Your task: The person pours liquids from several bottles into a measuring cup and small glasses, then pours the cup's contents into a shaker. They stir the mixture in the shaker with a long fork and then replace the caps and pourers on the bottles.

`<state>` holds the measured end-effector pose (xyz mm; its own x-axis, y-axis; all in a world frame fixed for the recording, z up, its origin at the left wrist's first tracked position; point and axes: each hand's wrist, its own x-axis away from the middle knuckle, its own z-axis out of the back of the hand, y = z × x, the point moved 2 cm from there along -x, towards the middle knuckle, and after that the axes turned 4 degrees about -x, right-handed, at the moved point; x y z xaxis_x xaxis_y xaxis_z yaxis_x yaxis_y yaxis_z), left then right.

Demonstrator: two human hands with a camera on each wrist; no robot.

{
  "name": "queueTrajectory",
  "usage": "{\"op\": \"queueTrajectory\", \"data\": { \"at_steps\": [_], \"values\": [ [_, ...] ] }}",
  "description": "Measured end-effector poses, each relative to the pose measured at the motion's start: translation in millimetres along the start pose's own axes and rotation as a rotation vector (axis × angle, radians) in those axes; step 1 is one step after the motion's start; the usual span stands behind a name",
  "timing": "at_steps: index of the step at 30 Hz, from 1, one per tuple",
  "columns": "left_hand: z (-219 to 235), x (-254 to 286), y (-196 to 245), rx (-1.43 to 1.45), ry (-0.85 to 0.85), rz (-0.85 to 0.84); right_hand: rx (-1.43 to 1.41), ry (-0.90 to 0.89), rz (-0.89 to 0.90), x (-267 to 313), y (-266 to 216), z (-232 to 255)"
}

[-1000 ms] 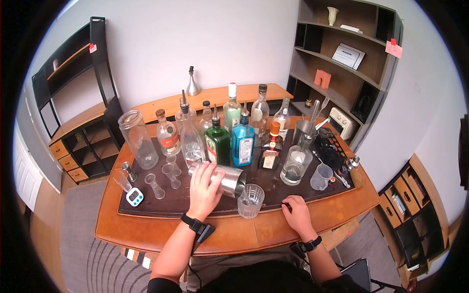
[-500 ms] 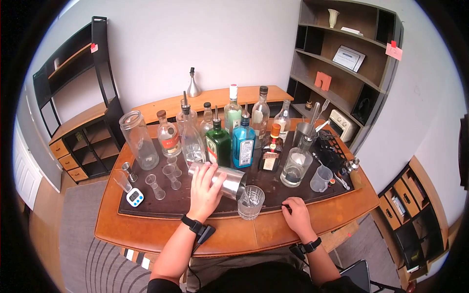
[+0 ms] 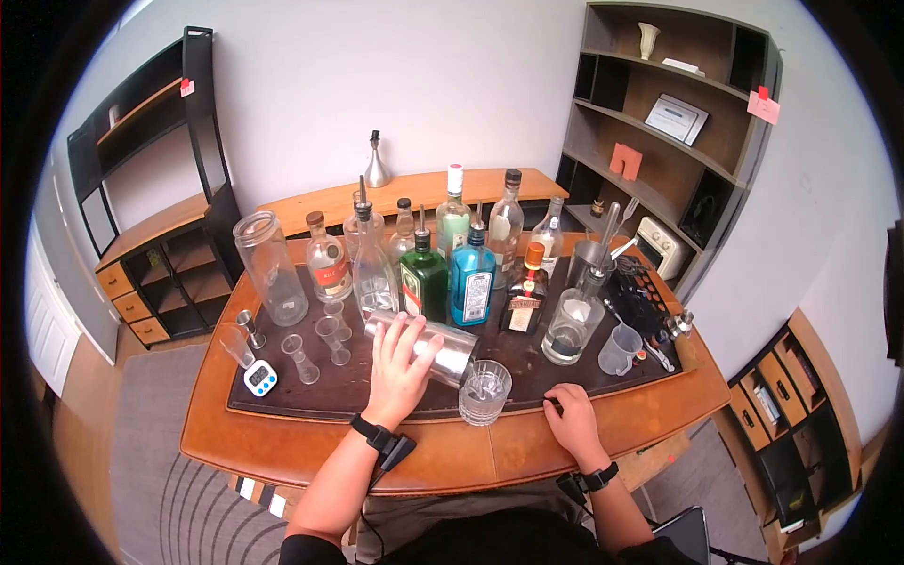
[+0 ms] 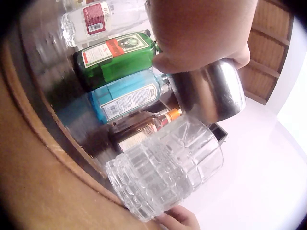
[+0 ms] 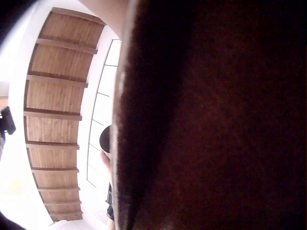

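My left hand grips a metal shaker tin around its side. The tin is tipped to the right, its mouth right at the rim of a cut-glass tumbler. In the left wrist view the tin overlaps the upper part of the tumbler, which stands on the table. My right hand rests near the table's front edge, right of the tumbler, fingers loosely curled and holding nothing visible. The right wrist view is mostly filled by the dark brown table edge.
Behind the tin stand a green bottle, a blue bottle and a brown orange-capped bottle. Small glass jiggers and a white timer lie left. A mixing glass and a plastic measuring cup are right.
The tin has tipped slightly further, its mouth now lower against the tumbler's rim. My right hand stays in place. The head view has shifted a little.
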<state>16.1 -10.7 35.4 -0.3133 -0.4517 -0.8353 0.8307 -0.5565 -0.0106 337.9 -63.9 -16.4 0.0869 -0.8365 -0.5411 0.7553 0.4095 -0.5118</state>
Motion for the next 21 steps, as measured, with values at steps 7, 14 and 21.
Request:
{"op": "queueTrajectory", "data": {
  "at_steps": [7, 14, 21],
  "values": [
    [-2.8, 0.9, 2.7, -0.081, -0.012, -0.044, 0.005, 0.002, 0.008, 0.8, 2.7, -1.4],
    [2.7, -3.4, 8.8, -0.163, -0.056, -0.099, 0.0, 0.001, 0.002, 0.8, 2.4, -1.4],
    [0.1, -5.5, 14.6, -0.28, -0.033, -0.234, -0.006, 0.002, 0.005, 0.0, 1.3, -0.3]
  ]
}}
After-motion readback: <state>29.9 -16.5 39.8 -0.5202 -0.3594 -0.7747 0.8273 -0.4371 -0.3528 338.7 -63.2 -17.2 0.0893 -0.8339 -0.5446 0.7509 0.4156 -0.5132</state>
